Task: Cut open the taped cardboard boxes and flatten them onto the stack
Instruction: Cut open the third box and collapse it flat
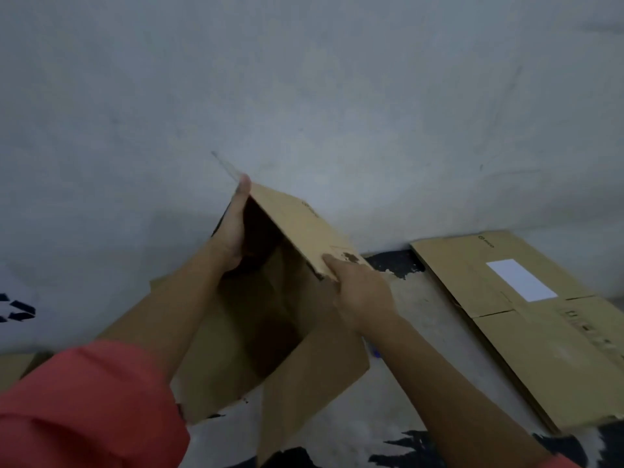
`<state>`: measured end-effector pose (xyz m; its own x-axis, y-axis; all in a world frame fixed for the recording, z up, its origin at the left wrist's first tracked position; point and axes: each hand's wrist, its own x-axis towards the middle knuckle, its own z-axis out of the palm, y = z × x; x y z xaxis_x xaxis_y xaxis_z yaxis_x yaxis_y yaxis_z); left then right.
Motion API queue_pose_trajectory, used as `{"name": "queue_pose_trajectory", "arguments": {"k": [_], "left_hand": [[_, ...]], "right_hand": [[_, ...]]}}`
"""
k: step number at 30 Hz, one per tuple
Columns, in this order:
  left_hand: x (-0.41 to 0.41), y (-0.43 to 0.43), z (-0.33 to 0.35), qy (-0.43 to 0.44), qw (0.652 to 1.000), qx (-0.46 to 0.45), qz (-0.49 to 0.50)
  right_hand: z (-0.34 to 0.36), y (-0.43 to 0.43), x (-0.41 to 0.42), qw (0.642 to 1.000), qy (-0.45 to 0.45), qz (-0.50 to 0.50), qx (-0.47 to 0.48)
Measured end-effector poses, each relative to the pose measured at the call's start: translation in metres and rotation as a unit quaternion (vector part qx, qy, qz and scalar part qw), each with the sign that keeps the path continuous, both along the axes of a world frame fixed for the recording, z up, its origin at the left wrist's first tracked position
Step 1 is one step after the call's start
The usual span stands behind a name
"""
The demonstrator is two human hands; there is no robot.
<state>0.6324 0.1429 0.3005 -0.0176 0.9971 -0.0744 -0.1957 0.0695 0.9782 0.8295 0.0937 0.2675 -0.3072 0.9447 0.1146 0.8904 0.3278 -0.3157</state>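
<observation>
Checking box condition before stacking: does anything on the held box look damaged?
Yes. The held box has a torn, dark patch where its outer paper has peeled, by the right hand. The left hand grips its far edge.

A brown cardboard box (270, 298) is held up in the air, open toward the viewer, its dark inside showing and its flaps hanging loose. To the right, flattened boxes (526, 319) lie stacked on the floor; the top one carries a white label.

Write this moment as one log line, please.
left hand: holds box side | right hand: grips box edge | box: open, held up | flattened stack: on floor, right
</observation>
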Motion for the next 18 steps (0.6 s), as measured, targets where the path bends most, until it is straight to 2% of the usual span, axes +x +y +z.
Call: {"name": "queue_pose_trajectory", "arguments": {"k": [3, 7, 10, 14, 16, 18], "left_hand": [[0.01, -0.013, 0.026, -0.057, 0.997, -0.034, 0.025], [-0.009, -0.022, 0.007, 0.007, 0.981, -0.132, 0.142], [-0.028, -0.031, -0.017, 0.053, 0.972, -0.173, 0.152], [-0.055, -0.04, -0.03, 0.075, 0.961, -0.199, 0.178], [-0.069, -0.04, -0.03, 0.097, 0.957, -0.214, 0.172], [-0.077, -0.037, -0.027, 0.124, 0.953, -0.226, 0.159]], "right_hand": [[0.005, -0.012, -0.012, 0.998, -0.047, 0.004, 0.052], [-0.011, -0.025, -0.024, 0.989, -0.142, 0.016, 0.047], [-0.027, -0.032, -0.03, 0.983, -0.164, 0.082, 0.016], [-0.022, -0.02, -0.026, 0.98, -0.082, 0.152, -0.094], [-0.02, -0.003, -0.017, 0.986, 0.04, 0.128, -0.099], [-0.023, 0.02, -0.004, 0.983, 0.16, 0.056, -0.074]]}}
